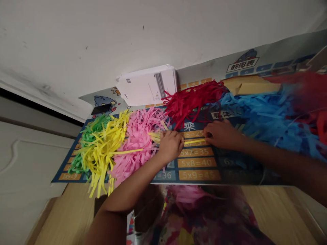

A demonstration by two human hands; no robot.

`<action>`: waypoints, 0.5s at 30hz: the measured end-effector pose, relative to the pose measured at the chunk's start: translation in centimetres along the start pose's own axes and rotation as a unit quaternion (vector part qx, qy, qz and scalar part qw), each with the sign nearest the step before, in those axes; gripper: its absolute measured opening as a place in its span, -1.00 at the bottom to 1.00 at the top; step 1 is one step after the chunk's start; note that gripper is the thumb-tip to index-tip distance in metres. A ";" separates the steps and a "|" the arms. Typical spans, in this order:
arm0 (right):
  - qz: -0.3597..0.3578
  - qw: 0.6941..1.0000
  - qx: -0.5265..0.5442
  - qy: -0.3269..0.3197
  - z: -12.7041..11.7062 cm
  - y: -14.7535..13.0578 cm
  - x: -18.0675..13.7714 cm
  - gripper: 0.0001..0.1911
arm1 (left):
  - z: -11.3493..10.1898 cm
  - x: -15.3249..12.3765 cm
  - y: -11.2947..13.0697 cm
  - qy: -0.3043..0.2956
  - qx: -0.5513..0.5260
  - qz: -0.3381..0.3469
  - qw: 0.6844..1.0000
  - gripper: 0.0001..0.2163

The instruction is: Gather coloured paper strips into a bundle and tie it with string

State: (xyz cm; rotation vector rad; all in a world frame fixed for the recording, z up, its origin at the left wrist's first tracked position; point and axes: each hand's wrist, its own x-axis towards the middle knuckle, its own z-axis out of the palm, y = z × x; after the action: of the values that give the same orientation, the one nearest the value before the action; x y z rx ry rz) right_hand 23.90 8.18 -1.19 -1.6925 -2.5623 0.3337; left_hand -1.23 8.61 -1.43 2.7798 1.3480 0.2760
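A thin yellow paper strip (195,141) stretches between my two hands over a printed table mat. My left hand (170,145) is closed on one end of it, and a few pale yellow strips (154,136) stick out on that hand's left side. The other end is pinched by my right hand (221,134). Close to my left hand lies a fluffy heap of pink paper strips (139,136). Red strips (195,100) are piled just behind the hands, and blue strips (265,112) lie beyond my right forearm.
Yellow strips (107,143) and green strips (97,126) spread at the left, some hanging over the front edge. Against the wall stand white cards (145,88), with a dark phone-like object (102,109) to their left. A tan paper piece (251,85) lies behind the blue heap.
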 end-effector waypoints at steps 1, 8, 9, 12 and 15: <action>-0.041 0.999 -0.016 0.010 0.0 -0.3 0.0 -0.89 | -0.1 0.0 0.0 0.005 0.018 0.041 0.999 -0.87; -0.240 0.963 -0.088 0.087 0.8 -1.8 -0.1 -0.74 | 0.7 0.0 0.6 0.057 0.099 0.210 0.971 -0.79; -0.242 0.962 -0.093 0.090 0.8 -1.9 0.0 -0.73 | 0.9 0.2 0.7 0.062 0.102 0.209 0.971 -0.78; -0.223 0.965 -0.091 0.108 0.5 -2.5 0.2 -0.72 | 1.1 0.9 1.2 0.073 0.114 0.205 0.969 -0.80; -0.174 0.969 -0.087 0.151 -0.7 -3.7 -0.8 -0.71 | -0.7 0.6 1.7 0.121 0.118 0.204 0.964 -0.81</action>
State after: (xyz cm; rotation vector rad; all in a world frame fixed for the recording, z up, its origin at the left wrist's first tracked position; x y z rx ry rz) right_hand 20.95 6.15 0.36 -1.1841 -2.6399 -0.1599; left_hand 0.32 7.96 -0.43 3.3049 0.8732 0.5165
